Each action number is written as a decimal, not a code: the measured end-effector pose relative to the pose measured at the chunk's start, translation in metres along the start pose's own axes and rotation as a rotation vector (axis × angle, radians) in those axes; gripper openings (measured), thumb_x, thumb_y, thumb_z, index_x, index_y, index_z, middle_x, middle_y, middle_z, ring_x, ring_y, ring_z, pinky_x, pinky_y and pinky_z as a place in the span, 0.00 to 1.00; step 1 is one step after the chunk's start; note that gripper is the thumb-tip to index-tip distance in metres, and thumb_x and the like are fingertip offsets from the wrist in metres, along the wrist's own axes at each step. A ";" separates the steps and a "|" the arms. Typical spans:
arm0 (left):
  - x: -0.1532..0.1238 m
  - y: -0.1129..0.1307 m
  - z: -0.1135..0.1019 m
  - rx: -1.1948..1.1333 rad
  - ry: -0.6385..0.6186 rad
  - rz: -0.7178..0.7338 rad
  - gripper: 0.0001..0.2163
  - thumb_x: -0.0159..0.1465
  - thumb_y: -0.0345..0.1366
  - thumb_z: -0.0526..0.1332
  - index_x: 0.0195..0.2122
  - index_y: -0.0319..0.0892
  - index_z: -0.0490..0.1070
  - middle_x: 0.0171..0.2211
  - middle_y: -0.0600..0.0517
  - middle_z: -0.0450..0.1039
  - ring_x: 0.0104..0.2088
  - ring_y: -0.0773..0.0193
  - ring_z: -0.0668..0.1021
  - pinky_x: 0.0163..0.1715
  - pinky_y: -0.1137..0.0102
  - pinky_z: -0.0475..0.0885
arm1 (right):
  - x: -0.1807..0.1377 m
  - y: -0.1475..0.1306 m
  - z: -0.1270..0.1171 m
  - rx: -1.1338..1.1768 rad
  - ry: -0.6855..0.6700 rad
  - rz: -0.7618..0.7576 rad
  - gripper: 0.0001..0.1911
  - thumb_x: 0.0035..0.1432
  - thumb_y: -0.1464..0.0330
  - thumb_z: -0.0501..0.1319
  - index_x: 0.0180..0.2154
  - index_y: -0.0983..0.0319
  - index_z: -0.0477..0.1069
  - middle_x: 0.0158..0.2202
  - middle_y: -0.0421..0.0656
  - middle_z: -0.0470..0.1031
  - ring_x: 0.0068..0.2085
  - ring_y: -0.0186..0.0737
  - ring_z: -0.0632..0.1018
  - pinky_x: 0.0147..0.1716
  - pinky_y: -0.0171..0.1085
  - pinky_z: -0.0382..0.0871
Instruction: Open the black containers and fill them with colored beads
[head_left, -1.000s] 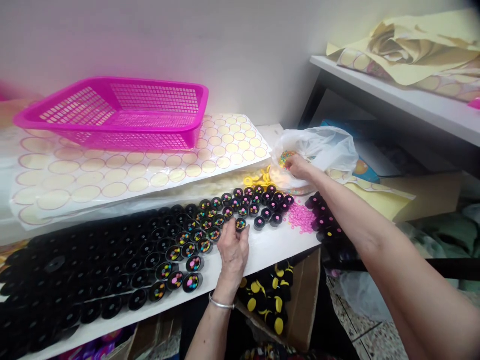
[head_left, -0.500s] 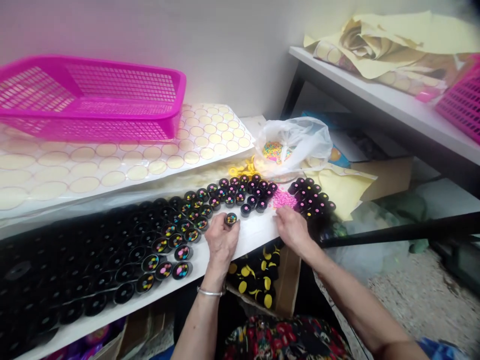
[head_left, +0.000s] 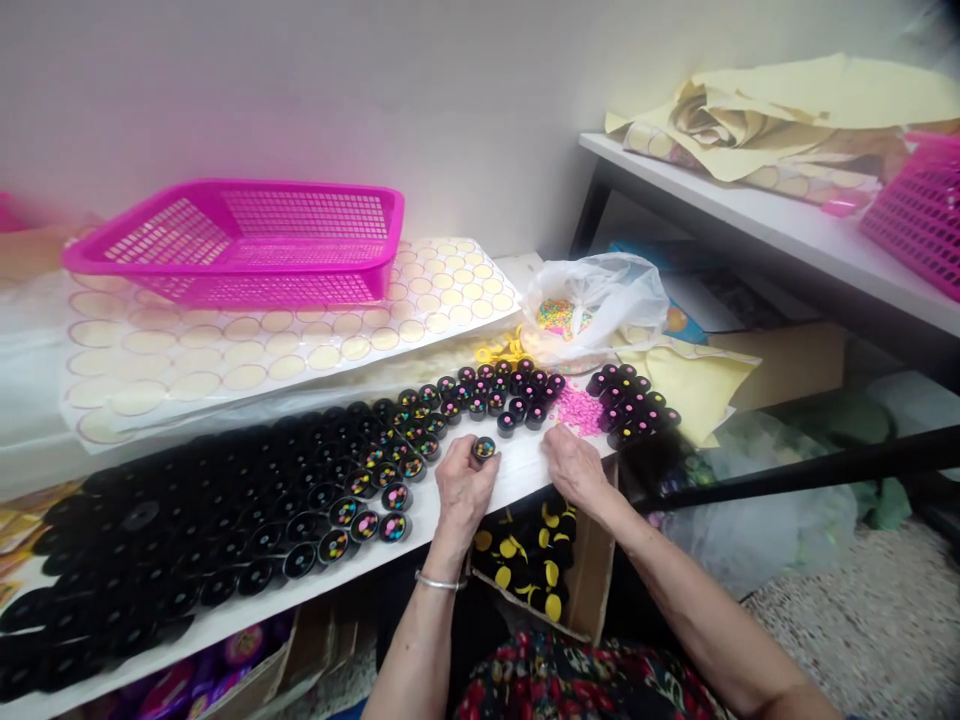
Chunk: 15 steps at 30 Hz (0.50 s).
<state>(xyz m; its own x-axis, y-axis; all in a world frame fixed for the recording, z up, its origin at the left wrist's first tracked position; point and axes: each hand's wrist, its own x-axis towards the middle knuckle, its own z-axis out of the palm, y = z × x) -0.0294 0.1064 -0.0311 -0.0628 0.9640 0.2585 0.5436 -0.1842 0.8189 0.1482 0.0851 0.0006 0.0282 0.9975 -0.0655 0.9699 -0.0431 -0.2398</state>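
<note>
My left hand (head_left: 465, 485) grips a small black round cup (head_left: 484, 448) between thumb and fingers, with coloured bits showing inside. My right hand (head_left: 576, 468) is closed, its fingertips pinched low over the white table; whatever they may hold is too small to make out. Just beyond them lies a heap of small pink pieces (head_left: 579, 410). Black cups with pink dots (head_left: 517, 385) stand left of the heap, and more black pieces (head_left: 634, 405) are grouped on its right. Rows of black cups (head_left: 225, 520) cover the left side, those nearest me holding coloured bits.
A pink basket (head_left: 300, 275) sits on sheets with printed circles (head_left: 315, 355) at the back. A clear plastic bag (head_left: 622, 300) holds coloured bits, beside yellow rings (head_left: 502, 350). Below the table edge, a cardboard box (head_left: 594, 590) contains black and yellow pieces. A shelf (head_left: 720, 215) is at right.
The whole view has shifted slightly, so everything appears lower and further right. My right hand has drawn back a little from the pink heap; my left still holds the cup.
</note>
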 end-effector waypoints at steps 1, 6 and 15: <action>0.000 0.000 0.000 0.000 0.002 0.001 0.09 0.51 0.37 0.62 0.33 0.41 0.70 0.22 0.58 0.62 0.21 0.72 0.65 0.25 0.75 0.63 | -0.001 -0.002 -0.001 0.041 -0.027 -0.046 0.10 0.60 0.69 0.47 0.33 0.60 0.66 0.33 0.44 0.71 0.34 0.39 0.72 0.29 0.34 0.57; -0.001 0.000 0.001 -0.018 -0.007 0.011 0.09 0.51 0.37 0.62 0.33 0.41 0.70 0.23 0.58 0.61 0.21 0.72 0.64 0.24 0.75 0.63 | 0.004 -0.012 -0.008 0.038 -0.119 -0.046 0.09 0.59 0.69 0.49 0.32 0.61 0.67 0.33 0.46 0.73 0.34 0.40 0.74 0.30 0.35 0.56; -0.001 0.004 -0.002 -0.011 -0.018 0.014 0.07 0.50 0.35 0.62 0.30 0.41 0.69 0.22 0.59 0.61 0.21 0.73 0.64 0.24 0.75 0.62 | 0.005 -0.029 -0.006 -0.042 -0.090 0.112 0.12 0.61 0.68 0.46 0.40 0.62 0.67 0.36 0.46 0.75 0.35 0.42 0.75 0.28 0.35 0.55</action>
<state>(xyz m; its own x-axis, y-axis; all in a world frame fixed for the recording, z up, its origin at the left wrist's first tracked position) -0.0289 0.1044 -0.0267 -0.0403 0.9646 0.2608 0.5349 -0.1996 0.8210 0.1215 0.0921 0.0132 0.1171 0.9772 -0.1769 0.9712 -0.1499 -0.1850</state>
